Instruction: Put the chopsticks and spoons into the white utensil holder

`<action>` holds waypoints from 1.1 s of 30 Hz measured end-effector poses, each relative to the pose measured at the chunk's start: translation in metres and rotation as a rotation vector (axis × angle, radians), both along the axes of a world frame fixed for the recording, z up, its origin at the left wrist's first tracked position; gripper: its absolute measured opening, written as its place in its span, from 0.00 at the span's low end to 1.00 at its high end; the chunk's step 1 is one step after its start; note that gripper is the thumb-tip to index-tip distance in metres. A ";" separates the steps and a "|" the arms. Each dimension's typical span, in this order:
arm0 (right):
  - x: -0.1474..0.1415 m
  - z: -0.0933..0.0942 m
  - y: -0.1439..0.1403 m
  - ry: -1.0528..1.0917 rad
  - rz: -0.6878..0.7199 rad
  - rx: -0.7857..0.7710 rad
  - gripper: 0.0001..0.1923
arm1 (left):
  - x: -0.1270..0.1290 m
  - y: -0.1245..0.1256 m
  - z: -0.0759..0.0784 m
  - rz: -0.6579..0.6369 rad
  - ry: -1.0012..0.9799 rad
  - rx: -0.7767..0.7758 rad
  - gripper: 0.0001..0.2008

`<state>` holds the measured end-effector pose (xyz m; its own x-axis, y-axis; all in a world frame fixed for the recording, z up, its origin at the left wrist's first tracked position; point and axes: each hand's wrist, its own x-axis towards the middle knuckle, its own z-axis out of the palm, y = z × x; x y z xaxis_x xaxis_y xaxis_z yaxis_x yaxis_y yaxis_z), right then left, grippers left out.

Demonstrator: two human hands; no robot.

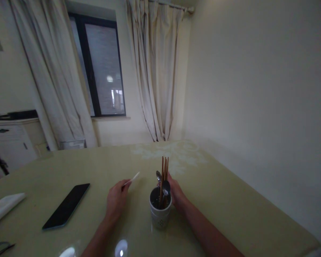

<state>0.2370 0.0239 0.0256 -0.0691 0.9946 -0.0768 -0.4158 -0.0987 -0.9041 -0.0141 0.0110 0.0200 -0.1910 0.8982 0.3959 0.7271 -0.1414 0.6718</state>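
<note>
My left hand is closed around a thin white stick-like utensil, its tip pointing up and to the right; the rest of it is hidden by my fingers. To the right stands a pale patterned cup on the table. Several brown wooden chopsticks and two metal spoons rise out of it. My right hand curls around the far right side of the cup, close behind the utensils. The chopsticks and spoons partly cover its fingers.
A black phone-like device lies left on the glossy yellow-green table. Farther left are a white object and a dark strap-like item. A wall borders the right edge; curtains hang at the back.
</note>
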 end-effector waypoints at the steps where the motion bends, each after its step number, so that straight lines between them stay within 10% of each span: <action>1: 0.000 0.000 -0.001 -0.019 0.012 0.010 0.35 | 0.007 -0.002 0.002 -0.061 -0.061 0.051 0.20; 11: 0.001 0.014 -0.014 -0.119 -0.041 0.241 0.22 | 0.064 -0.033 0.012 -0.505 -0.230 0.166 0.17; 17: 0.027 0.028 -0.005 -0.150 -0.500 0.318 0.23 | 0.057 -0.037 0.022 -0.469 -0.550 -0.027 0.30; 24: 0.074 0.052 0.006 0.172 -0.807 0.312 0.22 | 0.062 -0.052 0.026 -0.958 -0.725 -0.333 0.50; 33: 0.062 0.072 -0.028 -0.127 -0.587 0.575 0.17 | 0.078 -0.056 0.026 -0.648 -0.637 -0.194 0.35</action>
